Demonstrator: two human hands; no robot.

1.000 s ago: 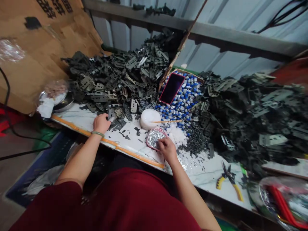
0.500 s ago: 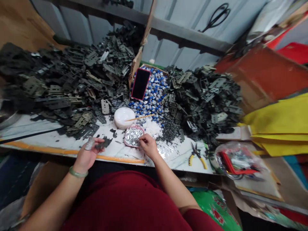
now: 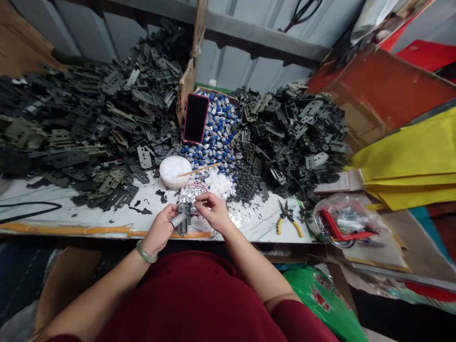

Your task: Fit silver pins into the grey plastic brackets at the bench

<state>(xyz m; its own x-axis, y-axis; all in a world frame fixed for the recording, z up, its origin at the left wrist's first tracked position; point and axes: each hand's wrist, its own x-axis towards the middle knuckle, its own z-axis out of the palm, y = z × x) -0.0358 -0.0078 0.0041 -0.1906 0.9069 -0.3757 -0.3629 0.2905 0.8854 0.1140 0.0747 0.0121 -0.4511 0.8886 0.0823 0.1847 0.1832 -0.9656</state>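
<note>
My left hand grips a dark grey slotted part, held upright above the table's front edge; silvery wrapping covers the thumb. My right hand is beside the part's upper end, thumb and forefinger pinched together. Whatever lies between those fingertips is too small to make out. Just behind both hands is a pink-rimmed tray of small shiny metal pieces, partly hidden by the part and the fingers. A white bowl with a thin wooden stick across its rim stands to the tray's upper left.
Heaps of dark slotted parts rise at left and right. Between them lie many blue-and-white pieces with a phone on top. Yellow-handled pliers rest at right, near a plastic-bagged bowl.
My left hand has brought the dark part rightward to my right hand and turned it upright. My right hand has lifted off the tray of metal pieces. The camera view has shifted slightly.
</note>
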